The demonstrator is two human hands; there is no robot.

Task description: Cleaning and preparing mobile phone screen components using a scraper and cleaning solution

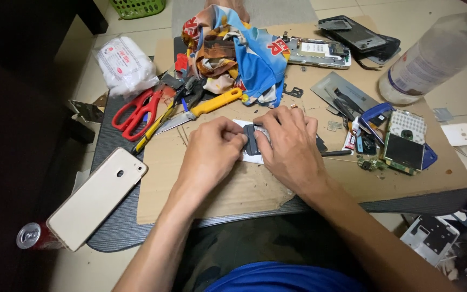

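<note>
Left hand (pixel 212 148): fingers curled, pinching small dark part (pixel 251 139) at its left edge.
Right hand (pixel 290 143): fingers bent, pressing same part from right.
Small dark part: mid-worktop, on white slip (pixel 244 124) over cardboard sheet (pixel 233 189).
Beige phone (pixel 97 197): worktop's near-left corner.
Red scissors (pixel 136 113): left edge.
Yellow-handled knife (pixel 201 108): just behind hands.

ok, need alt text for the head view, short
Two bare hands meet over a cardboard sheet on a dark table: the left hand and right hand pinch a small dark flat part above a white card. Around them lie red scissors, a yellow-handled knife, a crumpled cloth, a gold phone and opened phone parts.
</note>
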